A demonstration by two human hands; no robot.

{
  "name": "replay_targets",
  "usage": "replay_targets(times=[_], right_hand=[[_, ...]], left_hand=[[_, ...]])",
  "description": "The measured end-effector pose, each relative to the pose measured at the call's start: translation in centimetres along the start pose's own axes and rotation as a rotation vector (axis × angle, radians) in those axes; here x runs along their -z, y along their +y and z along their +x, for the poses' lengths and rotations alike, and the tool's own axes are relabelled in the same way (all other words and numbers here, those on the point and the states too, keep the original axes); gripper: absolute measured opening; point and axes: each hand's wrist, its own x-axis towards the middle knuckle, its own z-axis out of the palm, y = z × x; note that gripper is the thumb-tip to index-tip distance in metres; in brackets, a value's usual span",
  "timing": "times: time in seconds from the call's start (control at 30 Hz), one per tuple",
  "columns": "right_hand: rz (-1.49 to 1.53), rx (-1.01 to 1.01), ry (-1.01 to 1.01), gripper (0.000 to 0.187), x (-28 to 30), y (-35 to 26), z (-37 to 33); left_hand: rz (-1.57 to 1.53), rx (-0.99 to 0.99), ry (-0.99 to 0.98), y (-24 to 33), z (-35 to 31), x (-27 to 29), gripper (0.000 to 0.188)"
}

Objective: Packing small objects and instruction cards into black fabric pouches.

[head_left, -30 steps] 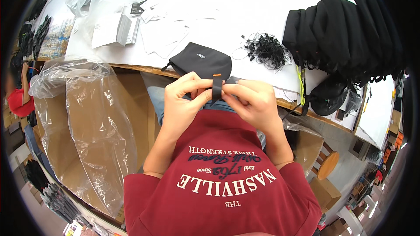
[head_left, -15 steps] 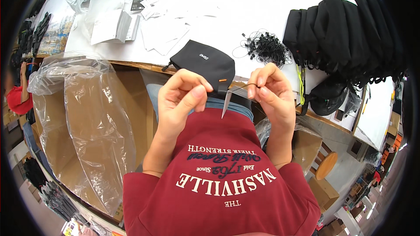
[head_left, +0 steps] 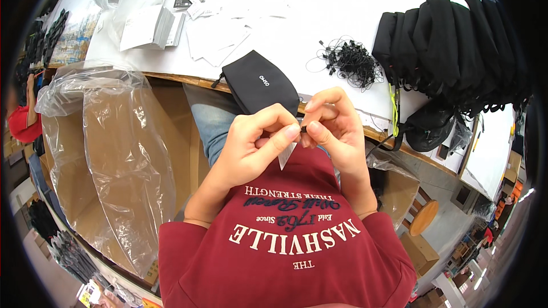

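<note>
My left hand (head_left: pixel 260 144) and my right hand (head_left: pixel 337 131) meet in front of my shirt, fingertips pinched together. Between them shows a small black plastic clasp (head_left: pixel 303 129) of a hang-tag string; the string itself is mostly hidden by the fingers. Below the fingertips hangs a pale paper hang tag (head_left: pixel 287 158), partly covered by my left hand. Just beyond the hands, a black zippered pouch (head_left: pixel 251 82) leans over the table edge, its lower end hidden behind my fingers.
A tangle of black tag strings (head_left: pixel 351 64) lies on the white table, beside a row of black pouches (head_left: pixel 439 45). Stacked white cards (head_left: pixel 145 29) and loose tags (head_left: pixel 220 40) are at the left. A plastic-lined carton (head_left: pixel 123 177) stands below; a person in red (head_left: pixel 24 120) is far left.
My left hand has moved right and my right hand slightly left, so they now meet at the clasp. The cord that was stretched from my right hand is now gathered between the fingers.
</note>
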Motion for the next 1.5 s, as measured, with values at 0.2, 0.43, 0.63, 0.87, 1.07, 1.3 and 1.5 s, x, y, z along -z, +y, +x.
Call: replay_targets(times=[0.2,0.43,0.63,0.87,1.07,1.3,1.5], right_hand=[[-0.173,0.023,0.017,0.022,-0.2,0.0,-0.2],[-0.214,-0.047,-0.038,0.019,0.1,-0.5,-0.2],[-0.087,-0.102,-0.122,0.02,0.2,-0.2,-0.2],[0.136,-0.12,-0.081,0.021,0.7,1.3,0.3],[0.066,-0.155,-0.102,0.022,2.6,1.3,1.6],[-1.169,0.034,-0.287,0.042,1.5,5.6,4.2],[-1.37,0.128,-0.221,0.058,3.0,7.0,3.7]], left_hand=[[-0.006,0.038,-0.006,0.0,-0.2,0.3,0.014],[-0.482,0.313,-0.329,-1.1,1.2,2.0,0.016],[-0.55,0.306,-0.296,-4.0,1.0,1.7,0.022],[-0.614,0.256,-0.224,-3.9,1.1,0.8,0.02],[-0.295,0.306,-0.211,-2.9,0.2,0.8,0.019],[0.457,-0.032,-0.543,-2.5,-0.9,-2.9,0.019],[0.461,-0.198,-0.501,-3.3,-1.5,-3.1,0.018]])
